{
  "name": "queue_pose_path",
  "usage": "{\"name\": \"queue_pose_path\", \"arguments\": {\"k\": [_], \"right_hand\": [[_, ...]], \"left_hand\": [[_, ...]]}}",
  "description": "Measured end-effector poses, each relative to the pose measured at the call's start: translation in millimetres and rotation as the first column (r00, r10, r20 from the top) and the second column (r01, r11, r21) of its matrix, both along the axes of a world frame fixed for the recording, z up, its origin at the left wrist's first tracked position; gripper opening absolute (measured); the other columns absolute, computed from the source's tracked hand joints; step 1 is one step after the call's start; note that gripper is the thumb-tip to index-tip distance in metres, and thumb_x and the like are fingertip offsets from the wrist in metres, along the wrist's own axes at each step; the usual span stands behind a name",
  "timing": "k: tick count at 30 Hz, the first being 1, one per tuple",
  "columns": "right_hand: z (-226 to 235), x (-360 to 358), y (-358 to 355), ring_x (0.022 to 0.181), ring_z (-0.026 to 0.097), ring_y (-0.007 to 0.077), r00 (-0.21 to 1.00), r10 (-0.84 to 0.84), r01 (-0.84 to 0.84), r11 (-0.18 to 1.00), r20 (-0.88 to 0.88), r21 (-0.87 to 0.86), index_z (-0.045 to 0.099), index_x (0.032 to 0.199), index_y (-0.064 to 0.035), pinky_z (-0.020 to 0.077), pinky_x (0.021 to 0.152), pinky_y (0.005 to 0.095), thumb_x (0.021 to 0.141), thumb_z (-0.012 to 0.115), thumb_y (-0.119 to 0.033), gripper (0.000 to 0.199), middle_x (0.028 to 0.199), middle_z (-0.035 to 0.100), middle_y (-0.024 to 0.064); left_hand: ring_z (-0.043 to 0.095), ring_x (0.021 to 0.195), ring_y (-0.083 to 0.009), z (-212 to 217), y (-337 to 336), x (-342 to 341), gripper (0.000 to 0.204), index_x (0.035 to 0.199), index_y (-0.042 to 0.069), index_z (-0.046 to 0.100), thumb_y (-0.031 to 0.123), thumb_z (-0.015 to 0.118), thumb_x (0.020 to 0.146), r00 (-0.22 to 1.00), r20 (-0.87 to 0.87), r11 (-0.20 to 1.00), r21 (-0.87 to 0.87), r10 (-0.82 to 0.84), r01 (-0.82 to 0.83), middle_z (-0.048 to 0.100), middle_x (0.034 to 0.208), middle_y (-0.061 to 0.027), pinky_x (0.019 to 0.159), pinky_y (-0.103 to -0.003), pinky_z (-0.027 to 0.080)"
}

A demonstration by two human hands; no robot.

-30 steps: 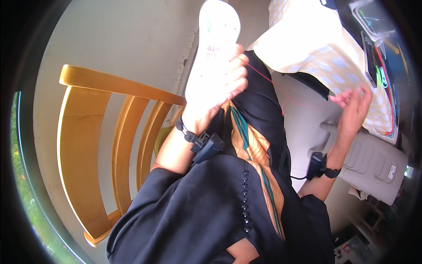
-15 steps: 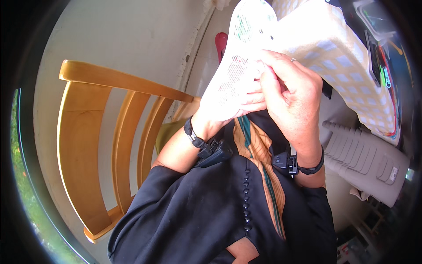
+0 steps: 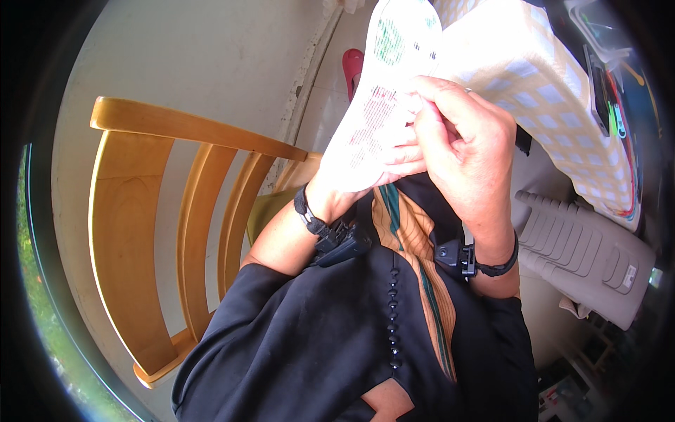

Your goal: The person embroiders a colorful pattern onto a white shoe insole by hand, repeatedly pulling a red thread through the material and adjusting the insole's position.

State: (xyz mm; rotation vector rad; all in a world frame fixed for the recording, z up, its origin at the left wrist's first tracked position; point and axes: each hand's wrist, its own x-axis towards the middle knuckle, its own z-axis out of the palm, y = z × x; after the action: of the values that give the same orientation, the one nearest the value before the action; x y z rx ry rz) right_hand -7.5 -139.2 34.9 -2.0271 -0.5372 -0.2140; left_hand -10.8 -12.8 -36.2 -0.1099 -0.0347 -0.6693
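Note:
A white shoe insole (image 3: 380,109) with green and dark red stitched patches stands tilted up in front of me, its upper part washed out by bright light. My left hand (image 3: 404,158) holds it from behind, with fingers wrapped round its right edge. At that same edge my right hand (image 3: 470,144) has thumb and forefinger pressed together in a pinch. Whatever lies between those fingertips is too small and bright to make out. A ring shows on a right finger.
To the left is a slatted wooden chair back (image 3: 133,239) by a pale wall. A table under a checked cloth (image 3: 555,105) stands at upper right. Below it is a grey plastic seat (image 3: 583,253). A red shoe (image 3: 351,67) shows beyond the insole.
The insole and both hands keep almost the same place and grip. The view has shifted very slightly, and the stitched patches look clearer now.

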Motion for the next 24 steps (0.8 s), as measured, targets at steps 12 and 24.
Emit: {"name": "queue_pose_path", "arguments": {"k": [12,24], "right_hand": [[-3.6,0.8,-1.3,0.067,0.067,0.017,0.983,0.043,-0.013,0.986,-0.179,0.165,0.058,0.098,0.008,0.0552,0.056,0.0241,0.085,0.046,0.009,0.018,0.08,0.063,0.01],[-9.1,25.9,-32.7,0.055,0.047,0.0029,0.863,0.201,-0.085,0.962,-0.464,0.259,0.057,0.092,0.0017,0.04,0.05,0.018,0.09,0.051,-0.011,0.014,0.066,0.052,-0.0015]], "left_hand": [[0.04,0.045,-0.0087,4.2,-4.3,2.5,0.045,0.092,0.001,0.052,0.044,0.038,0.094,1.0,-0.019,0.999,0.047,0.015,-0.014,0.047,0.061,-0.0017,0.04,-0.02,0.031],[0.062,0.063,-0.0113,5.3,-15.4,38.6,0.029,0.094,0.001,0.059,0.03,0.057,0.089,0.963,0.169,0.804,0.531,0.208,-0.267,0.064,0.079,-0.0061,0.053,-0.02,0.05]]}}
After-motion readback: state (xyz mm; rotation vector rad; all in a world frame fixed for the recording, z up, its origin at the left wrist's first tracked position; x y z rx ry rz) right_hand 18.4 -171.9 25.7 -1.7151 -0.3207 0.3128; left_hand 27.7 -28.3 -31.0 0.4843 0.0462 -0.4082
